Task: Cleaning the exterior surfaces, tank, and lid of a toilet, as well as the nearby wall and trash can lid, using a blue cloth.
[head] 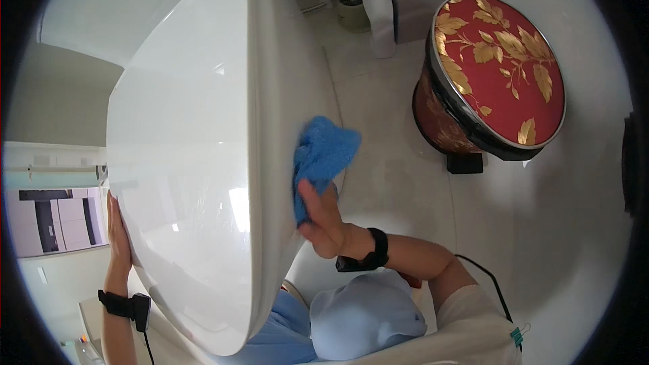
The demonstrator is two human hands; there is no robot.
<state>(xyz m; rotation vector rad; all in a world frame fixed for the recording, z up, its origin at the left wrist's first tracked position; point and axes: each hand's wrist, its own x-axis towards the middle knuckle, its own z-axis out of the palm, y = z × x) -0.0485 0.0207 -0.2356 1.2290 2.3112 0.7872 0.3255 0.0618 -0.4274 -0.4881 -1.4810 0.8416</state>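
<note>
The closed glossy white lid of a toilet fills the left centre of the head view. My left hand rests with straight fingers against the lid's far left edge and holds nothing. On the other side, my right hand holds a blue cloth against the white outer side of the toilet bowl. The thumb lies over the cloth; the other fingers are partly hidden by it. Each wrist wears a black strap with a small device.
A round red bin with gold leaves on its lid stands at the upper right. A white bottle with a blue cap stands by a greenish round holder near the wall. Black cables run from both wrists' side.
</note>
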